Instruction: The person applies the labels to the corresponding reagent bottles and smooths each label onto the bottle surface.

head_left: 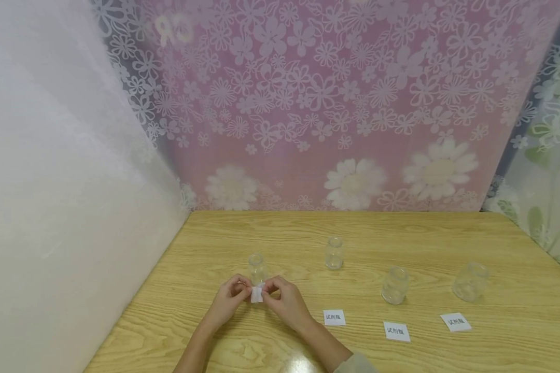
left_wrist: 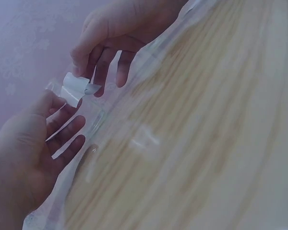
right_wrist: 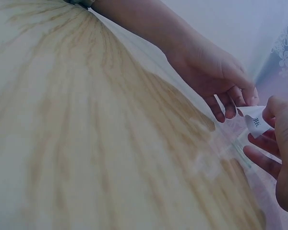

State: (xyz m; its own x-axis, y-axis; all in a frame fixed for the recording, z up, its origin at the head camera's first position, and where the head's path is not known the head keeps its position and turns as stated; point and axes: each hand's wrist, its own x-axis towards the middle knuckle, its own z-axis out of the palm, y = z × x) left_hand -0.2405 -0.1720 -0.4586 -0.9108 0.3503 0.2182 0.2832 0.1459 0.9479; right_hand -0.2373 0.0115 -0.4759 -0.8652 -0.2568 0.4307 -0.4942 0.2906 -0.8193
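Observation:
Both hands meet at a small white paper label (head_left: 257,295) in front of a clear glass jar (head_left: 257,267). My left hand (head_left: 229,300) pinches the label's left edge between thumb and finger, while my right hand (head_left: 287,303) pinches its right edge. Seen from the left wrist, the label (left_wrist: 76,90) is bent, with a curled flap at one side. Dark printed characters show on the label (right_wrist: 257,122) in the right wrist view. The jar stands upright and uncapped just beyond the fingertips, its lower part hidden behind the hands.
To the right stand three more open glass jars: one farther back (head_left: 334,254), one nearer (head_left: 395,286) and one at far right (head_left: 470,283). Three printed white labels (head_left: 334,317) (head_left: 396,331) (head_left: 456,321) lie flat on the wooden table (head_left: 168,321). Curtains (head_left: 280,103) hang behind.

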